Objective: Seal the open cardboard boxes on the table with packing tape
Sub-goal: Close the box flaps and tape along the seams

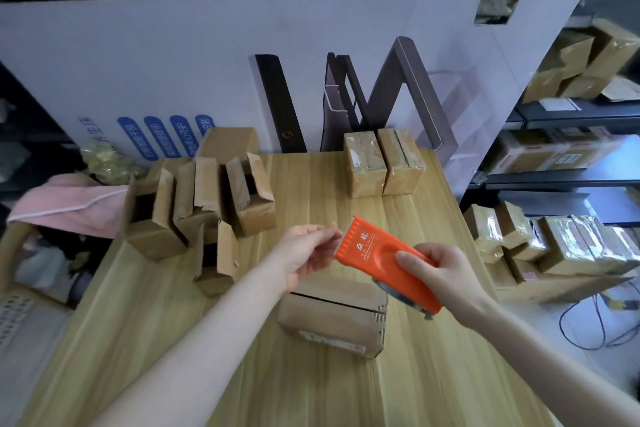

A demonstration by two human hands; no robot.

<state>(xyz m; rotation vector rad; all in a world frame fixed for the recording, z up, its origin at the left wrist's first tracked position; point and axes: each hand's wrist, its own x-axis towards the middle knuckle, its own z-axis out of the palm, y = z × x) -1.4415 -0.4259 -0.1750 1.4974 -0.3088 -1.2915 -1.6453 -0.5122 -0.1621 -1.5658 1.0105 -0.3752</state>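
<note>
Orange plastic tape dispenser (377,258) held over closed brown cardboard box (332,315).
R hand (440,274) grips dispenser; tape roll mostly hidden. L hand (304,255) fingers pinched at its front edge, tape unclear.

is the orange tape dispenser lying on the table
No, the right hand holds the orange tape dispenser up above the closed box.

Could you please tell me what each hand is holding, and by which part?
The right hand grips the orange tape dispenser by its rear; the left hand pinches at its front edge, probably the tape end.
</note>
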